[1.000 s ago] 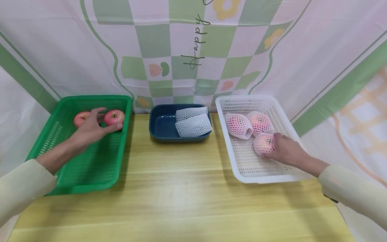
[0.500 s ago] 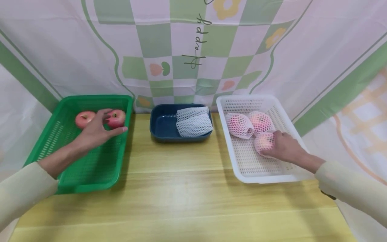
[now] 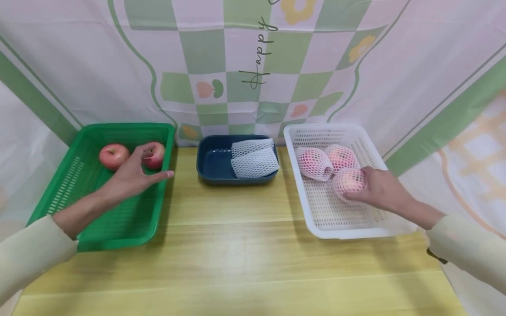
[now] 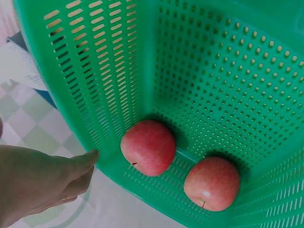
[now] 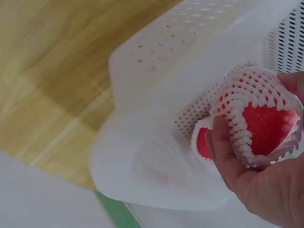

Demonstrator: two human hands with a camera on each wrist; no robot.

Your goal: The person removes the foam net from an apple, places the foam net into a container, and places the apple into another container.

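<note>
My left hand [image 3: 132, 173] hovers over the green basket [image 3: 158, 206], fingers extended and holding nothing. Two bare red apples [image 3: 114, 156] lie in that basket; in the head view my fingers partly cover the right one [image 3: 157, 158]. The left wrist view shows the hand [image 4: 45, 183] by the rim, apart from both apples [image 4: 149, 148]. My right hand [image 3: 387, 191] grips an apple in a white foam net [image 3: 348, 183] above the white basket [image 3: 302, 202]. Red skin shows through the net's opening on this apple [image 5: 268, 128] in the right wrist view. Two more netted apples [image 3: 312, 163] sit behind it.
A dark blue tray [image 3: 213, 179] stands between the baskets, with white foam net sleeves [image 3: 254, 162] lying at its right end. All stand on a wooden table [image 3: 237, 245]. A patterned cloth [image 3: 205, 52] hangs directly behind them.
My left hand has drifted right and off the apples, its thumb now past the basket's rim. My right hand, gripping the netted apple, has shifted slightly up and to the right.
</note>
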